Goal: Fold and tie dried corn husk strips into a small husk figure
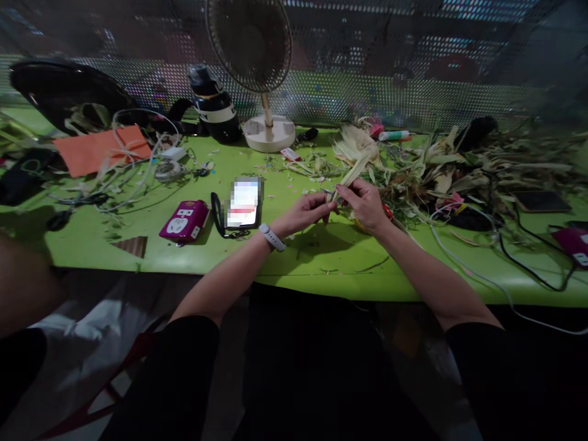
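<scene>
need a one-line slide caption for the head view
Left hand and right hand meet at a pale stalk over a green table, with a fan and plant scraps nearby.

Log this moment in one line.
right hand: holding pale leafy strip | left hand: at strip's lower end | phone: lit, on green table

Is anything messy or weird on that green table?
Yes, it looks messy. Dried plant scraps lie in a loose heap beyond the right hand, and little bits are scattered over the green table. An odd brown triangular piece lies by itself near the front edge.
</scene>
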The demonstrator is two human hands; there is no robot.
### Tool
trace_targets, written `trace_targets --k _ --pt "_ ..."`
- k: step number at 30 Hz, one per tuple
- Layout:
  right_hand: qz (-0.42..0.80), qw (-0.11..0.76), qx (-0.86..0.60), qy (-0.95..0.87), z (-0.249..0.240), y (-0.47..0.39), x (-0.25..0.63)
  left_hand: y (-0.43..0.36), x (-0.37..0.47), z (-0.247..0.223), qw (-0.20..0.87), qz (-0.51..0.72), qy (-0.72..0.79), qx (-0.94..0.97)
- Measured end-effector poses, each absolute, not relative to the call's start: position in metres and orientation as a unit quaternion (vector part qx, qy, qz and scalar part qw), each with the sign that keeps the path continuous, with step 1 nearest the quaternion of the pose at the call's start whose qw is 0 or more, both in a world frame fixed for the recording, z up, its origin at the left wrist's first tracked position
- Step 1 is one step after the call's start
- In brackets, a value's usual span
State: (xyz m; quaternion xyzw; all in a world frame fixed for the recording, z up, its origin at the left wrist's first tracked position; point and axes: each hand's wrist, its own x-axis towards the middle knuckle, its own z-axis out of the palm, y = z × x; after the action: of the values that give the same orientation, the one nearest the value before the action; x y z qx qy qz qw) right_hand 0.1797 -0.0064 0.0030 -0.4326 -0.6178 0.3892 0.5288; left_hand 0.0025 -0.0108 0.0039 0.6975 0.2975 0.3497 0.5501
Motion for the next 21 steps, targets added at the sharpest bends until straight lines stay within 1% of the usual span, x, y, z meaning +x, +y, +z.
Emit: trace_targets --k 6,14,17,21 --pt "0.387 0.528 -0.442 -0.612 -0.0001 -0.0083 0.1777 -0.0098 0.0051 0.0007 0.522 0.338 0.302 0.723" --pt "0.393 0.568 -0.436 -0.577 -0.0066 -0.0046 0.176 -0.008 0.0046 -0.0051 0.498 0.316 0.291 0.753" --pt "0.399 0.568 -0.432 -0.575 -0.0041 -0.0039 0.178 -0.0079 0.0057 -0.0058 0.511 0.318 0.275 0.75" --pt "0.403 0.57 -0.429 -0.574 -0.0003 -0.0025 0.1825 -0.0105 0.0072 -0.0032 0.556 0.335 0.234 0.724"
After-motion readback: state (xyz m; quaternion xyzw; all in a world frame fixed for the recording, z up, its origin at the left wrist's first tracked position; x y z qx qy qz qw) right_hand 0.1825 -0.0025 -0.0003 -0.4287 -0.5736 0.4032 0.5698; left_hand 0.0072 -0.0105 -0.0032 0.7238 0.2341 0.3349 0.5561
